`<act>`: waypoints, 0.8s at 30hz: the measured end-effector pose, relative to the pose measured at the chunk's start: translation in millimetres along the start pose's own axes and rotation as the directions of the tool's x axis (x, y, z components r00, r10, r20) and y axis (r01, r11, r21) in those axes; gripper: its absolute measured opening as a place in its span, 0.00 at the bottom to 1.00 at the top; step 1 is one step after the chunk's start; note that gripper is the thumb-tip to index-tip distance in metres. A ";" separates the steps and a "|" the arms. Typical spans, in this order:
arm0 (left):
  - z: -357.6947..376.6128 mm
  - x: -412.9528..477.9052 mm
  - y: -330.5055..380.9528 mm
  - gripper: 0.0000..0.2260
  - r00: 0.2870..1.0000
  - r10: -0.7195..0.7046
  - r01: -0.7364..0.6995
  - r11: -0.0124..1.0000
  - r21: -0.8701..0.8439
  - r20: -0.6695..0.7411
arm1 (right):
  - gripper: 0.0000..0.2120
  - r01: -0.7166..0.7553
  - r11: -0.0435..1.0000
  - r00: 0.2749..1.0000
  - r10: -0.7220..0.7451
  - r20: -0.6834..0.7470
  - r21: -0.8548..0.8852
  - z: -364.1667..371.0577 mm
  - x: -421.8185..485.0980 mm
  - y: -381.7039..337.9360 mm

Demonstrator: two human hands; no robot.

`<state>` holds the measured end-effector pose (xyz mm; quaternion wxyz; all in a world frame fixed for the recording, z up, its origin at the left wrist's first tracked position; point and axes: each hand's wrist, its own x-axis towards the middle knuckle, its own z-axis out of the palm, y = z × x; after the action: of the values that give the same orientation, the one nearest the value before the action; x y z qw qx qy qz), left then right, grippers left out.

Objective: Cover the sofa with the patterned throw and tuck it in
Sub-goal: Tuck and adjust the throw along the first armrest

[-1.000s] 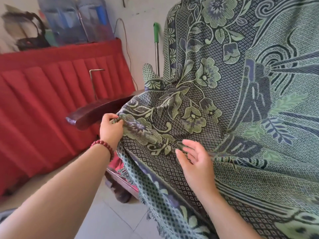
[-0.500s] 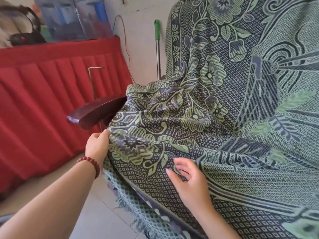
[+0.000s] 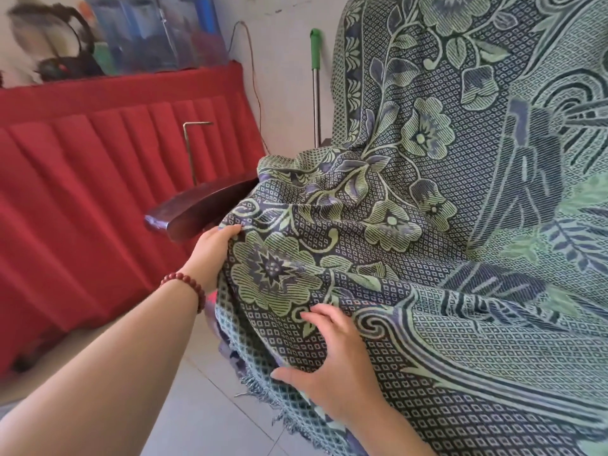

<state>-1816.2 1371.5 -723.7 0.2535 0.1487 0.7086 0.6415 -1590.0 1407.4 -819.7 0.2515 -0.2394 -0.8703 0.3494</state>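
Left hand (image 3: 210,251) grips the throw's (image 3: 427,225) edge below the armrest (image 3: 197,209); right hand (image 3: 335,370) lies open, flat on it

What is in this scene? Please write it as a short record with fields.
place: sofa end beside red pleated cloth
throw: draped over backrest and seat, bunched at armrest
armrest: dark wood, tip uncovered
left hand: grips throw edge below armrest
right hand: flat on throw, fingers spread
fringe: hangs over floor
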 end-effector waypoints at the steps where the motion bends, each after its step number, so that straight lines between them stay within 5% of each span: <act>1: 2.5 -0.6 1.9 0.12 0.999 -0.043 0.043 0.999 -0.016 0.019 | 0.37 0.004 0.999 1.000 -0.004 -0.008 -0.042 2.9 -0.3 -1.3; 6: 8.5 -3.0 5.2 0.14 0.991 -0.051 0.057 0.998 -0.042 0.125 | 0.18 -0.022 1.000 0.994 0.023 -0.104 0.005 9.0 -0.4 -1.8; 14: 7.2 5.3 2.5 0.05 0.981 -0.016 0.000 0.997 0.083 0.193 | 0.12 -0.052 0.992 0.974 0.075 -0.213 0.114 7.2 0.1 0.6; 20: -18.0 1.4 0.7 0.05 0.987 0.163 -0.158 0.964 0.215 -0.004 | 0.15 -0.094 0.980 0.980 0.122 -0.159 0.174 8.1 -3.7 -7.6; 24: -63.0 -0.7 -12.2 0.09 0.946 0.297 -0.203 0.854 0.478 -0.129 | 0.15 -0.116 0.973 0.992 0.125 -0.033 0.199 14.0 -6.9 -16.0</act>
<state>-1848.8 1317.0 -732.6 0.0536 0.2310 0.8360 0.4948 -1597.1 1386.3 -818.8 0.2721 -0.2737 -0.8093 0.4429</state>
